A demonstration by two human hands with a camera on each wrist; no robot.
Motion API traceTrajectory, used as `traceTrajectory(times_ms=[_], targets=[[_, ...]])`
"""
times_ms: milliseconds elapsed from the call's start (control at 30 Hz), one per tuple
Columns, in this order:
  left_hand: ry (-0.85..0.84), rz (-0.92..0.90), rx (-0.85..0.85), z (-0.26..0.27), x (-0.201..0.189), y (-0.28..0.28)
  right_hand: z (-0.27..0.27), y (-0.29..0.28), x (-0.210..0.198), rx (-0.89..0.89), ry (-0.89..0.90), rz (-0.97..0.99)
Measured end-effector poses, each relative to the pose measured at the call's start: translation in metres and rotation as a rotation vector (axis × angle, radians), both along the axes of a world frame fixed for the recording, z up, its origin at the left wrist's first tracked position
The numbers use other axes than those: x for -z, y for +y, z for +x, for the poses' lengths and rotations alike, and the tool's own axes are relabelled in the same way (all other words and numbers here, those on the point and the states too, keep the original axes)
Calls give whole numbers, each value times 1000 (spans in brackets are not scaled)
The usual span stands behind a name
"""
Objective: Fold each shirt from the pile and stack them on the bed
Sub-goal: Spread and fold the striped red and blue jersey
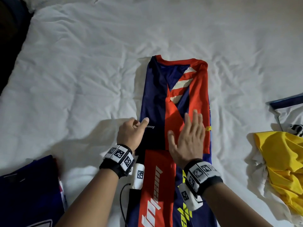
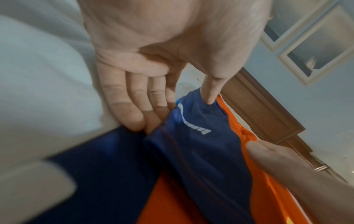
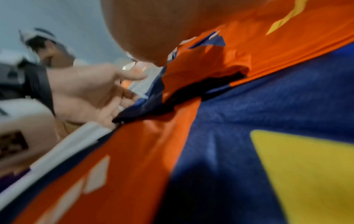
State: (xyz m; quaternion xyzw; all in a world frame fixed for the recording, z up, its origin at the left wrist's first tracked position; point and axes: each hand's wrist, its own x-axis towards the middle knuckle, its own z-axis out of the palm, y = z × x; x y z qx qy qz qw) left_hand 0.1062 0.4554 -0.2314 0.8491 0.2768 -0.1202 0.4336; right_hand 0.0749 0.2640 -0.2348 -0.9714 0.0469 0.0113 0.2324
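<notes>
head view: a navy and red jersey [image 1: 173, 99], sides folded in, lies lengthwise on the bed [image 1: 82, 63] with its rumpled white sheet. the left hand [image 1: 131, 133] pinches the jersey's left edge; the right hand [image 1: 188, 136] lies flat on it, fingers spread. a yellow shirt [image 1: 282, 164] sits crumpled at right, a dark shirt [image 1: 29, 194] at lower left.

left wrist view: thumb and fingers [image 2: 132, 109] nip the navy fabric; a wooden headboard [image 2: 264, 109] meets a pale blue wall.

right wrist view: blurred, jersey cloth close beneath.
</notes>
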Motion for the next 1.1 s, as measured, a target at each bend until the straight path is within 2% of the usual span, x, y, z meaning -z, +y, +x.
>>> traceTrajectory(times_ms=[100, 167, 267, 333, 367, 400, 467, 533, 567, 633, 733, 800, 833, 933, 1000, 1100], targets=[[12, 19, 39, 12, 5, 4, 12, 9, 24, -184, 101, -112], [42, 61, 102, 15, 14, 9, 11, 5, 40, -194, 153, -141], [97, 117, 95, 17, 18, 14, 5, -4, 52, -192, 160, -178], [47, 299, 126, 18, 13, 12, 3, -6, 55, -199, 164, -188], [-47, 419, 174, 16, 11, 9, 3, -6, 56, -198, 163, -192], [-176, 525, 270, 14, 7, 3, 4, -5, 56, -196, 160, -196], [-323, 664, 617, 7, 8, -13, 4, -4, 58, -194, 158, -195], [-291, 716, 945, -2, 26, -17, 3, -4, 59, -200, 159, -192], [-252, 737, 1035, -3, 36, -13, 3, -4, 59, -203, 163, -194], [-189, 797, 1046, -3, 46, 1, 4, -4, 59, -206, 171, -192], [-106, 849, 825, 8, 44, 15, 4, -3, 61, -203, 178, -200], [-150, 797, 744, 21, 35, 10, 4, -3, 63, -195, 179, -203], [-211, 777, 801, 28, 33, 4, 4, -2, 64, -192, 173, -203], [-329, 764, 1113, 56, 40, -12, 3, -3, 66, -188, 163, -199], [-302, 786, 1142, 77, 49, -8, 2, -3, 66, -196, 166, -204], [-207, 848, 1063, 103, 59, 6, 3, -3, 66, -190, 164, -191]])
